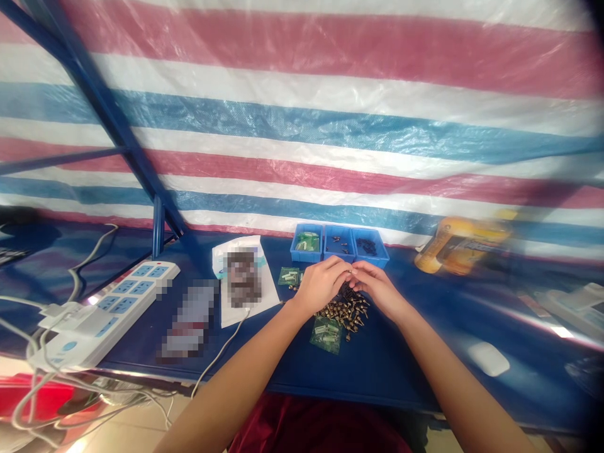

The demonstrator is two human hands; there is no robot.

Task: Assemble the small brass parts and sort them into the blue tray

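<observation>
The left hand [322, 286] and right hand [380, 288] meet, fingers [338, 268] pinched on a tiny metallic piece [350, 271] above a heap of small brass-coloured metal fittings [346, 311] on the blue table [377, 368].

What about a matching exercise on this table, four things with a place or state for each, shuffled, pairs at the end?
1. Bins
2. Brass pieces
3. Power strip
4. Striped sheet

A. White, with cables beside it
B. Hanging behind the table
C. Blue, side by side in a row
D. Heaped loosely by the hands

Pairs: 1-C, 2-D, 3-A, 4-B
</observation>
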